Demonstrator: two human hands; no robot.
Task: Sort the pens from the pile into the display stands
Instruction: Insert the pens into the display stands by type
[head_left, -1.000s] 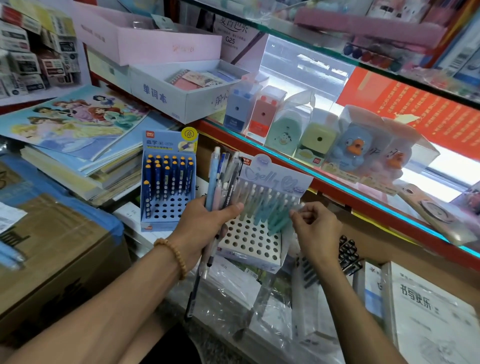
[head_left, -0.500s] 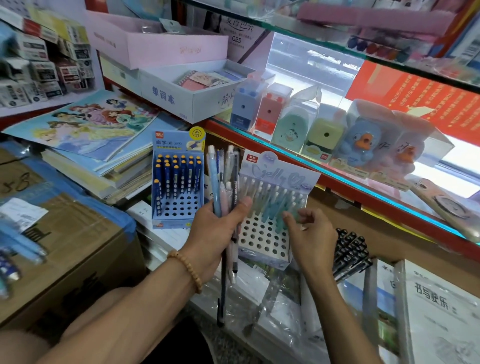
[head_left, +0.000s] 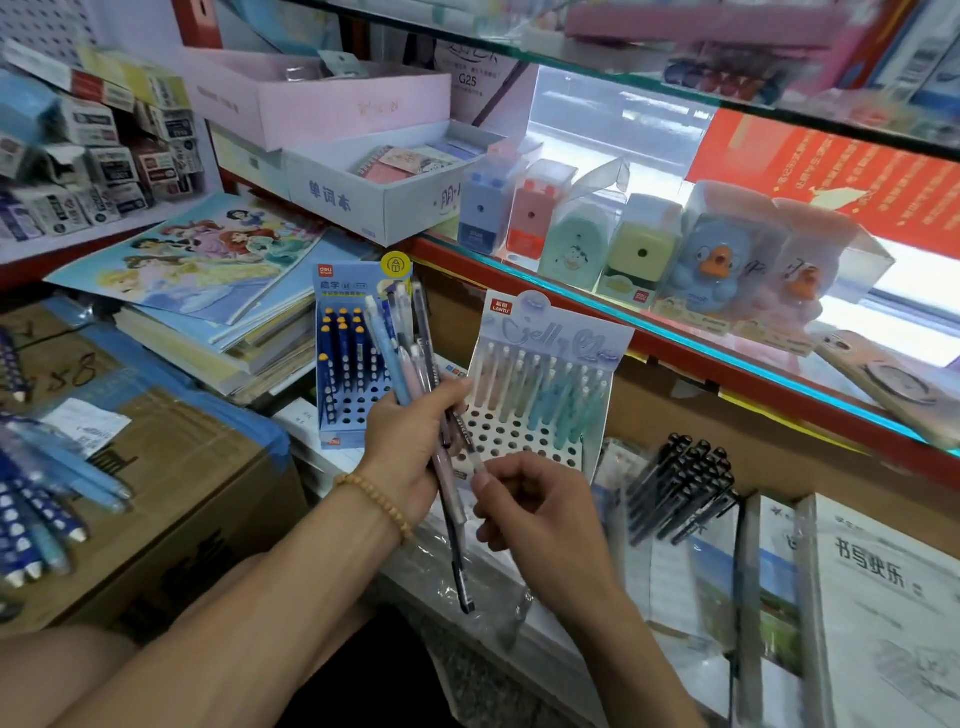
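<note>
1. Pastel and clear plastic pens (head_left: 410, 358) form a bundle clenched in the left hand (head_left: 410, 457), their caps fanned upward and to the left, their tips pointing down past the wrist.
2. Right hand (head_left: 530, 512) sits just below and to the right of the bundle, fingers curled; its thumb and forefinger pinch the lower end of one pale pen (head_left: 470, 441) that slants out of the bundle.
3. Long axis of that pen runs from upper left, inside the left fist, to lower right, into the right fingertips; a pull along this line, down and to the right, would likely free it.
4. White stand (head_left: 524, 431) with rows of holes stands directly behind both hands, tilted back, its rear rows already filled with pink, green and blue pens. Empty holes lie in the front rows, just above the right hand, so the right hand is the nearer one.
5. Blue stand (head_left: 345, 374) holding dark blue pens is behind and to the left of the bundle, nearer the left hand.
6. Loose blue pens (head_left: 47, 499), the likely pile, rest on a cardboard box (head_left: 182, 493) far to the left, well apart from both hands.
7. Judgement: the pinched pen appears pale, so the white stand seems its likely place, though blur hides its exact type.
</note>
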